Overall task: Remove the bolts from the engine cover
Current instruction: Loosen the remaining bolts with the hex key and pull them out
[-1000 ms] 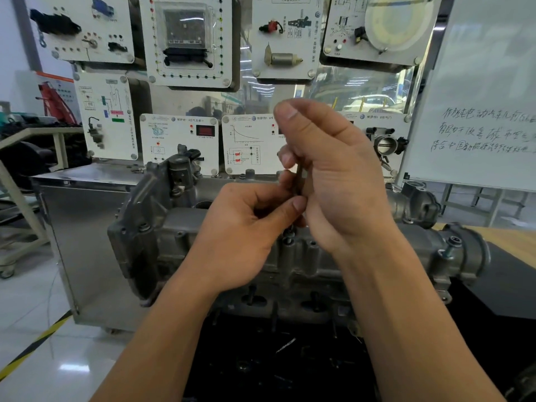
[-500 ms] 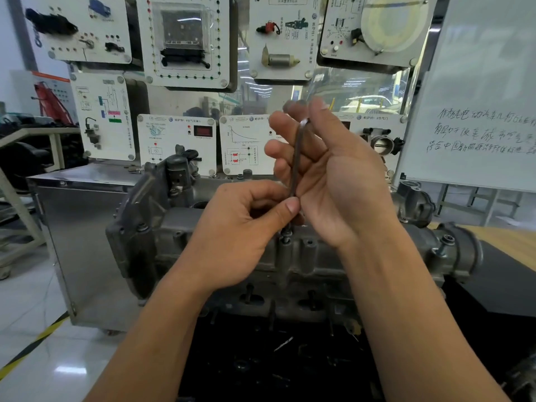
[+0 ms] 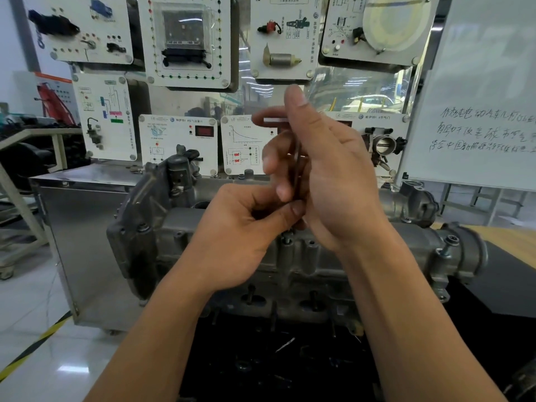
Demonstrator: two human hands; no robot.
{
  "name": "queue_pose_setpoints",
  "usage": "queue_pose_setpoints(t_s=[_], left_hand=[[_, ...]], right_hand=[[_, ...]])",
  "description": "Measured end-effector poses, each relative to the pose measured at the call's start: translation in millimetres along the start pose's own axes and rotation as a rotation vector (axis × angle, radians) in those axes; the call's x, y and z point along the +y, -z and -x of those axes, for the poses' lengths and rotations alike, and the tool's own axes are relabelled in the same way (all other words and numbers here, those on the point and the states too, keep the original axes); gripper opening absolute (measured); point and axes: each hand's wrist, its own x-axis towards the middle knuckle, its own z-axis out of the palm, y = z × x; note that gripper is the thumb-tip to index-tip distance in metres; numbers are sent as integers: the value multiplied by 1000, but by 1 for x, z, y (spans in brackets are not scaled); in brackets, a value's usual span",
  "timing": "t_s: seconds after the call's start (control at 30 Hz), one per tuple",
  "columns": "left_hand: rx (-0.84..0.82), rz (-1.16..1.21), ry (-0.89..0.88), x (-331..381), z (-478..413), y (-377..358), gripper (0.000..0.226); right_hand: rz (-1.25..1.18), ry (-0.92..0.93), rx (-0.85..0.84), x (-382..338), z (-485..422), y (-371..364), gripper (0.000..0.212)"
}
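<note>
Two hands work a hex key (image 3: 298, 169) over the engine cover (image 3: 319, 262).

The left hand (image 3: 246, 236) pinches the foot of the thin, dark, L-shaped key between thumb and curled fingers; the right hand (image 3: 333, 181) holds the shaft higher up with its fingers loosely curled, thumb raised by the bend. Just under the left thumb a bolt (image 3: 287, 240) stands proud of the rough, grey cast-metal cover. Left of the hands are a brushed steel cabinet (image 3: 87, 242) and a glossy floor (image 3: 32, 314) with yellow-black tape. Behind them hang white training panels (image 3: 179, 140) (print too small to read). To the right is a whiteboard (image 3: 478, 97) with handwritten Chinese.
</note>
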Motion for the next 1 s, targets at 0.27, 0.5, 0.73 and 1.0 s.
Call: queue_pose_setpoints(t_s=[0.27, 0.5, 0.73, 1.0], left_hand=[[-3, -29, -23, 4, -1, -3, 15], [1, -52, -51, 5, 0, -2, 43], [31, -48, 17, -1, -1, -2, 15], [12, 24, 40, 1, -1, -2, 15]], right_hand=[[15, 47, 121, 5, 2, -3, 28], [162, 248, 324, 15, 7, -18, 20], [-241, -44, 274, 5, 1, -5, 18], [-151, 16, 201, 5, 1, -5, 27]])
